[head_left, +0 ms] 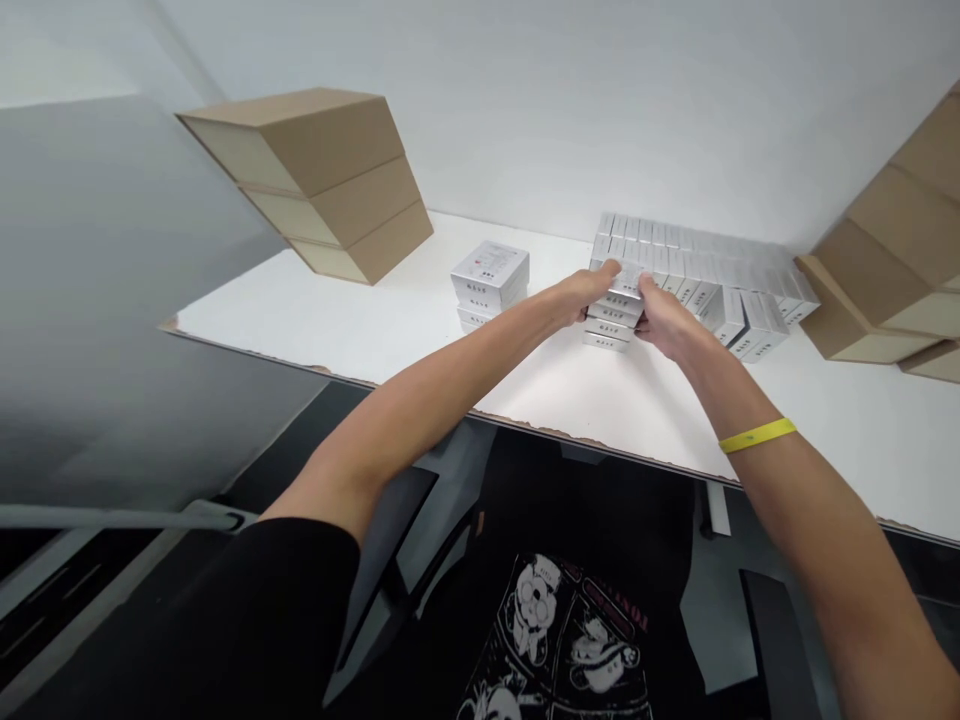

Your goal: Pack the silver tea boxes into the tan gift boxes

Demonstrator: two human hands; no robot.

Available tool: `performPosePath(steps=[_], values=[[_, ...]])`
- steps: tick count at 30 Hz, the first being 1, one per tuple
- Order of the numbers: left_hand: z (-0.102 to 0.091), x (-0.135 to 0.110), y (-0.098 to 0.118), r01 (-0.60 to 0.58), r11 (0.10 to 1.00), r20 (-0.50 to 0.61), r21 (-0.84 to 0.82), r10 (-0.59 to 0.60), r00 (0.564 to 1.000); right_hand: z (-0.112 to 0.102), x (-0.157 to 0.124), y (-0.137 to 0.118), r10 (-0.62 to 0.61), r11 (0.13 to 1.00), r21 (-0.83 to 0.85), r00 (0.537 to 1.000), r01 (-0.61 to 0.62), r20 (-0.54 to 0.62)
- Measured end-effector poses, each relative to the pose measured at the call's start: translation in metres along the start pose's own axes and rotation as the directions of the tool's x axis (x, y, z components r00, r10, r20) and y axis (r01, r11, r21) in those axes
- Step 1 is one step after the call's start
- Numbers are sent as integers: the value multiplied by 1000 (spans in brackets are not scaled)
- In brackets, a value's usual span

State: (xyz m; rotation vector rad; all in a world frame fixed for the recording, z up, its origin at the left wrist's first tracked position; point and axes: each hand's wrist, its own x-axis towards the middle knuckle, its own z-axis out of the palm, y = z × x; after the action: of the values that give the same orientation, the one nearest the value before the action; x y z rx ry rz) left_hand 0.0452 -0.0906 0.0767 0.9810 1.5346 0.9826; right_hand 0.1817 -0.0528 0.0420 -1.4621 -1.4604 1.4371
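Both my arms reach forward over a white table (375,330). My left hand (589,290) and my right hand (667,320) close from either side on a short stack of small white boxes (615,320) with dark print. This stack stands at the front left corner of a large block of the same white boxes (720,275), packed in rows against the wall. A second small stack of white boxes (489,285) stands apart to the left, untouched. A yellow band (757,435) circles my right wrist.
A tilted pile of three brown cardboard cartons (322,180) sits at the table's back left. More brown cartons (892,270) lean at the right edge. A white wall rises behind. The table's near edge (525,425) is chipped, with dark floor and a chair below.
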Motion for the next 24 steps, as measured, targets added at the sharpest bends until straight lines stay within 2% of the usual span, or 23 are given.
performPosePath(steps=[4, 9, 17, 24], values=[[1, -5, -7, -34, 999, -15, 20, 34, 999, -1, 2, 4, 17, 999, -40, 999, -18, -46], [0, -6, -6, -16, 1000, 21, -6, 16, 1000, -1, 0, 1, 27, 1000, -15, 999, -28, -33], [1, 7, -8, 83, 991, 136, -106, -68, 988, 9, -8, -2, 20, 989, 144, 998, -29, 59], [1, 14, -11, 66, 986, 232, -154, -28, 972, 14, -15, -15, 68, 950, 302, 996, -82, 57]])
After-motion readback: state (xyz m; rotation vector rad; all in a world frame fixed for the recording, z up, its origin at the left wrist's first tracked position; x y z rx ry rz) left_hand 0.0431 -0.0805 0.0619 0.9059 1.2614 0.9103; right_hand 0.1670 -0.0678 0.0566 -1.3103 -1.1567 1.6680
